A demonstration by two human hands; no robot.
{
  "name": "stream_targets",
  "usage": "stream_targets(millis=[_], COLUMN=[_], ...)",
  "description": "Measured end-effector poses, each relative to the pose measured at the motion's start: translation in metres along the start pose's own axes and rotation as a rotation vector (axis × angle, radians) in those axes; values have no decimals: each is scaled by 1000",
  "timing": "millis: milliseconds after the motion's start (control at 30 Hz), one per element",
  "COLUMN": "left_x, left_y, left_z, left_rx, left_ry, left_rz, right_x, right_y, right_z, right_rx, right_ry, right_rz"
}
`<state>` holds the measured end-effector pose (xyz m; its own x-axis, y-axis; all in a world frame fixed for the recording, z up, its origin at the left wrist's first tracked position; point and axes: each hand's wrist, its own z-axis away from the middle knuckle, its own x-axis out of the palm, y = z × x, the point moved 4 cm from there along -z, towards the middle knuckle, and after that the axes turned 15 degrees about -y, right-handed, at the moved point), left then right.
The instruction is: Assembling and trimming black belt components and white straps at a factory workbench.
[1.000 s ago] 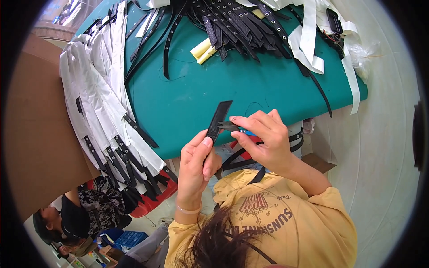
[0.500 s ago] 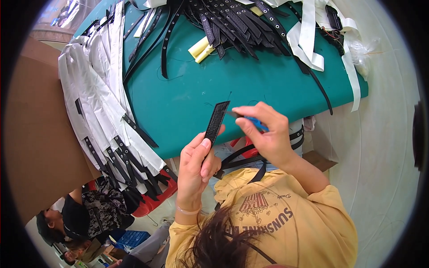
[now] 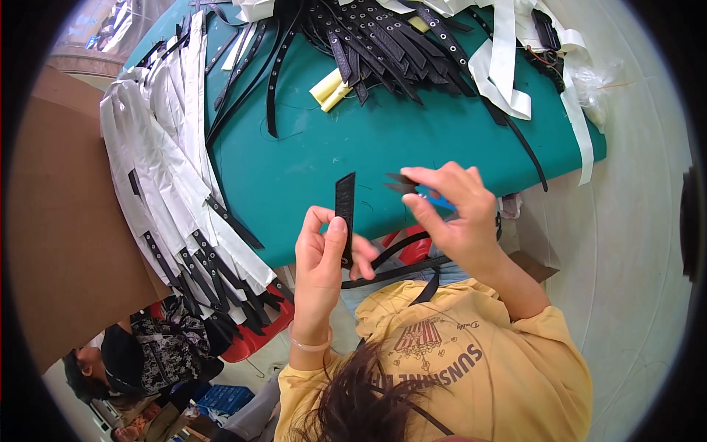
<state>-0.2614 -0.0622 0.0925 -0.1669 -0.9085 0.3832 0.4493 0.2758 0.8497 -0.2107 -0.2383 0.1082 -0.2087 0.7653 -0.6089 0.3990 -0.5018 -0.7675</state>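
Note:
My left hand [image 3: 317, 250] pinches a black leather strap [image 3: 345, 197] between thumb and fingers, its slanted end pointing up over the table's near edge. The strap's lower part runs behind my fingers toward my lap. In my right hand [image 3: 464, 214] is a pair of thread snips [image 3: 400, 182] with dark blades and a blue handle. The blades stand apart and point left at the strap's end, without touching it. Short dark thread ends lie on the green table [image 3: 280, 191] beyond.
A heap of black eyeleted straps [image 3: 383, 48] covers the table's far side, beside yellow rolls [image 3: 329, 90]. White-wrapped straps [image 3: 158, 162] hang over the left edge by a brown cardboard panel [image 3: 74, 206]. White tape [image 3: 504, 81] lies at right. Another person [image 3: 121, 361] is at lower left.
My right hand has drawn the snips slightly right, away from the strap, and their blades now show apart. My left hand has turned the strap more upright and moved its tip left.

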Motion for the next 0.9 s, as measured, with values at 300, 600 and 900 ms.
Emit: stream_targets(millis=[300,600,900], left_x=[5,5,5], left_y=[3,4,2], left_z=[4,9,10], left_rx=[-47,-4,-16], left_ry=[38,91,85], left_rz=[-56,-84,-9], right_x=[5,8,10], right_y=[-5,-3,0], right_z=[-3,1,2], right_rx=[-101,-35,-3], right_ry=[-126,-150,-194], right_rz=[78,8,-47])
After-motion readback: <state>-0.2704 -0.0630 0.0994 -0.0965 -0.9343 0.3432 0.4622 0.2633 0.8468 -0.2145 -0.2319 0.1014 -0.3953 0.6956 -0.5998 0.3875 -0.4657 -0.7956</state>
